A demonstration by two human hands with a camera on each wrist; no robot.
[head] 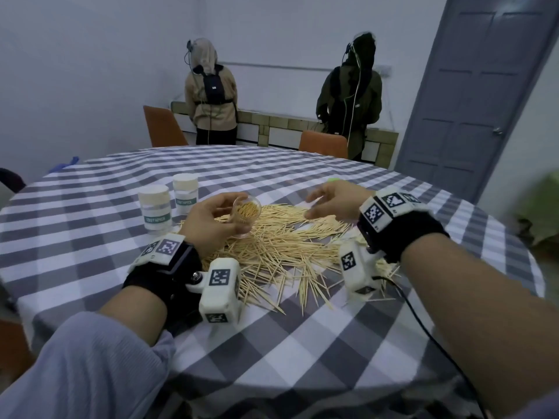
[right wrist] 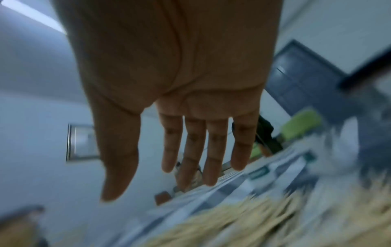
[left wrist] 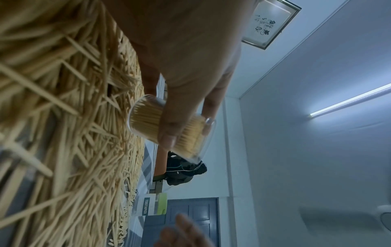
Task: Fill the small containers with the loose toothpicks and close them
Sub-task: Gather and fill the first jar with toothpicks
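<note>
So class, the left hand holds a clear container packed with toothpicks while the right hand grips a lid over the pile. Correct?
Not quite: the right hand holds nothing, its fingers spread open, as the right wrist view shows. The left hand does hold the toothpick-packed clear container over the toothpick pile.

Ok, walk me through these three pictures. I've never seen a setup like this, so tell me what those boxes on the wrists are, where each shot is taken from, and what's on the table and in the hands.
No machine here: a person works with bare hands. The white boxes strapped to the wrists are small cameras. The wide picture comes from a head camera; the other two look along each palm. On the checked tablecloth lies a pile of loose toothpicks, with two capped toothpick jars beside it. The left hand holds a clear container packed with toothpicks, tilted, no lid on it. The right hand hovers open over the pile, holding nothing. Two people stand at the back, facing away.
</note>
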